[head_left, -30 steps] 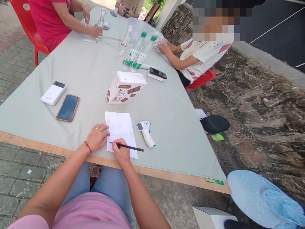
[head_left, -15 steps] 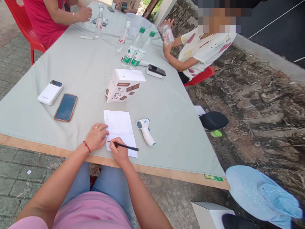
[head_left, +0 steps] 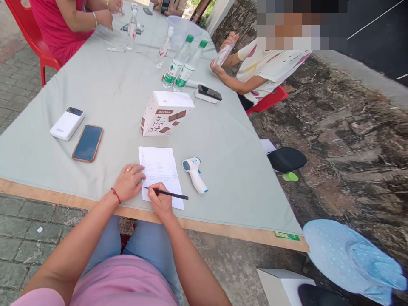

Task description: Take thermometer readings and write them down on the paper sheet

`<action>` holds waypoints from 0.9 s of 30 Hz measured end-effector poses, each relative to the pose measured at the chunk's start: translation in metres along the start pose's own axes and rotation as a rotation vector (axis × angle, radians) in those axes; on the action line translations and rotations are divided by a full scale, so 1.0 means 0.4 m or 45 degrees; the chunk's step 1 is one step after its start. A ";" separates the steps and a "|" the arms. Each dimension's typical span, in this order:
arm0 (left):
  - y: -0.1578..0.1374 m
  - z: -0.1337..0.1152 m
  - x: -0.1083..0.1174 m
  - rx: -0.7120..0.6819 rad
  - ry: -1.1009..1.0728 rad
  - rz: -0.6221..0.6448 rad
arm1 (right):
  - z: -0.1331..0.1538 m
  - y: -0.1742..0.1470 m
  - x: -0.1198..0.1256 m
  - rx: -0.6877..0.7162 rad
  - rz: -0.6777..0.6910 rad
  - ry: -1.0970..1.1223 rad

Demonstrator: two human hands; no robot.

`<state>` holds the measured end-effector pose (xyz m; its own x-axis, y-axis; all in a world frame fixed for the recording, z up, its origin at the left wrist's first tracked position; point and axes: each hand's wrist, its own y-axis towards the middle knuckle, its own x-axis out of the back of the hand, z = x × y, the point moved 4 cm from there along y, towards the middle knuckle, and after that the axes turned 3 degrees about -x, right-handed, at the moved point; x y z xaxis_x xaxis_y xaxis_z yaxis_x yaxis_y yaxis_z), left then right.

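A printed sheet of paper (head_left: 161, 168) lies near the front edge of the table. My left hand (head_left: 129, 182) rests flat on the paper's left edge, fingers stretched out. In my right hand (head_left: 162, 202) is a black pen (head_left: 172, 195), pinched between thumb and fingers, its tip on or just over the lower left of the sheet. To the right of the paper lies a white and blue infrared thermometer (head_left: 195, 175). Behind the sheet stands a white and brown box (head_left: 167, 114) marked "Super Meal".
Left on the table (head_left: 117, 114) are a white power bank (head_left: 67, 123) and a phone (head_left: 87, 143). Two green-capped bottles (head_left: 181, 68) stand behind the box, near another phone (head_left: 209, 92). Other people sit at the far sides. A blue hat (head_left: 347, 259) hangs at the right corner.
My right hand and the pen have shifted slightly right across the sheet. My left hand has stayed put. The person at right has turned the bottle in their hands.
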<state>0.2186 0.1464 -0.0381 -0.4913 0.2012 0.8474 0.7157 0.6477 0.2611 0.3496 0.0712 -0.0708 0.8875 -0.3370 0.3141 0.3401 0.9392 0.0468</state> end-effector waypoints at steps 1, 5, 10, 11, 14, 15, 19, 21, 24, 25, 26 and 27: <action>0.000 -0.001 0.001 0.002 0.000 0.001 | 0.000 0.000 0.000 0.005 0.001 -0.005; 0.000 -0.002 0.003 0.005 -0.005 0.004 | 0.006 0.000 -0.002 0.042 0.017 -0.033; 0.000 -0.001 0.004 0.003 -0.008 0.003 | 0.011 0.000 -0.001 0.043 0.025 -0.032; 0.000 -0.001 0.004 0.004 -0.008 0.003 | 0.011 0.000 -0.001 0.039 0.023 -0.031; 0.000 0.000 0.002 0.003 -0.008 0.005 | 0.013 0.000 0.000 0.037 0.012 -0.023; 0.000 0.000 0.002 0.002 -0.008 0.006 | 0.014 0.000 0.000 0.038 0.009 -0.019; -0.001 0.001 0.001 0.008 -0.008 0.007 | 0.014 0.000 0.000 0.039 0.001 -0.020; -0.001 0.001 0.001 0.006 -0.007 0.008 | 0.011 -0.001 0.002 0.025 -0.020 -0.013; -0.001 0.001 0.002 -0.003 -0.005 0.009 | 0.006 -0.001 0.003 0.002 -0.040 -0.003; -0.001 0.001 0.002 -0.004 -0.005 0.008 | 0.004 -0.001 0.003 0.000 -0.032 -0.006; 0.000 0.001 0.003 -0.003 -0.006 0.006 | 0.003 -0.001 0.001 0.001 -0.019 -0.010; 0.000 0.001 0.003 -0.002 -0.008 0.005 | 0.003 -0.001 0.000 0.004 -0.009 -0.011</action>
<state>0.2176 0.1468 -0.0373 -0.4915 0.2082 0.8456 0.7183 0.6460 0.2585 0.3491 0.0708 -0.0698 0.8823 -0.3433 0.3222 0.3454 0.9370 0.0524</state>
